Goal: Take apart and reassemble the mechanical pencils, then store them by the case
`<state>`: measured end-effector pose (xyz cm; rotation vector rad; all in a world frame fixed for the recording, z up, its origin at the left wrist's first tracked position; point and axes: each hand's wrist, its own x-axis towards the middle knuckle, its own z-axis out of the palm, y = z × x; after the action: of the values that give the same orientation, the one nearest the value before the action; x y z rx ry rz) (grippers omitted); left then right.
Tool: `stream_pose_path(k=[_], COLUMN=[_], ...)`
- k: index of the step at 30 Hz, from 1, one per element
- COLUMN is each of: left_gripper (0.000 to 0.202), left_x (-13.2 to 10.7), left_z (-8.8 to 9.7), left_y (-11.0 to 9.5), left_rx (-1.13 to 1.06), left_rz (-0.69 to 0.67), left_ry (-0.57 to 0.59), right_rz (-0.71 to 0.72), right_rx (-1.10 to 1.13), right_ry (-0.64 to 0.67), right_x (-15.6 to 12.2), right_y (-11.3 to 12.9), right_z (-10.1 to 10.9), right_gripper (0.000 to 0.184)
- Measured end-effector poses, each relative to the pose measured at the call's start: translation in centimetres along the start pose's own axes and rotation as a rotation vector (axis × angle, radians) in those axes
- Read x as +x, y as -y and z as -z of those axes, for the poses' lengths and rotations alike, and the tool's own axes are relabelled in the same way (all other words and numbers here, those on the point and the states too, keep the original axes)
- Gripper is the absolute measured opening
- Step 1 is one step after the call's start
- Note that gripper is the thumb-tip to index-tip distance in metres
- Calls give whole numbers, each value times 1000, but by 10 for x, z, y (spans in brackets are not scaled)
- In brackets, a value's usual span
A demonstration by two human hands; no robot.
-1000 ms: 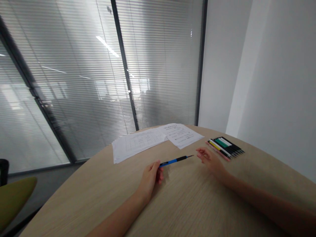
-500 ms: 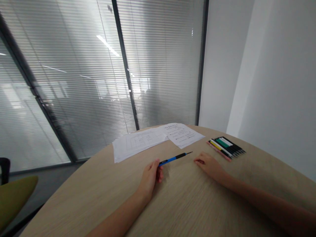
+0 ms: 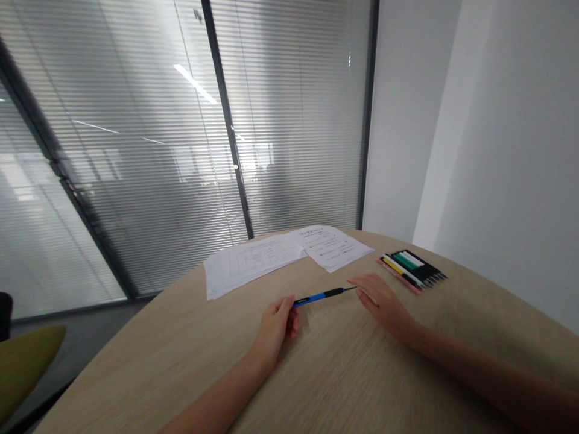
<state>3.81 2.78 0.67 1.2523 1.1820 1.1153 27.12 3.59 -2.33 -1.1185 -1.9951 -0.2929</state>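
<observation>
My left hand [image 3: 278,325] is closed round the rear end of a slim blue pen [image 3: 319,296] with a black grip section and a long thin tip. The pen is held above the table, nearly level, pointing right. At its tip is my right hand [image 3: 380,301], its fingers stretched out and thumb apart. Whether the fingers touch the tip I cannot tell. Beyond the right hand, a row of several pens [image 3: 409,268] in black, white, green, yellow and pink lies side by side.
Printed paper sheets [image 3: 253,265] lie overlapping towards the far side of the round wooden table [image 3: 316,374]. Behind it stands a glass partition with blinds [image 3: 294,150], and a white wall [image 3: 511,181] is on the right. A green chair [image 3: 31,361] stands at the left.
My right hand has opened from a loose curl, and its fingers have come to the pen's tip. The left hand keeps the pen, which has dipped slightly.
</observation>
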Motion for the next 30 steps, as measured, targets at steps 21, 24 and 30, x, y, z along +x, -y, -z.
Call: stream_pose_path(k=[21, 24, 30], left_gripper=[35, 37, 41], left_x=[-2, -2, -1], left_z=[-1, -1, 0], left_y=[-2, -2, -2], left_rx=[32, 18, -4], left_rz=[3, 7, -14], left_ry=[-8, -21, -27], right_rz=[-111, -168, -329], right_rx=[-4, 32, 75], right_ry=[15, -28, -106], right_x=[3, 3, 4], right_y=[-1, -5, -14], right_z=[2, 1, -4], right_gripper=[18, 17, 16])
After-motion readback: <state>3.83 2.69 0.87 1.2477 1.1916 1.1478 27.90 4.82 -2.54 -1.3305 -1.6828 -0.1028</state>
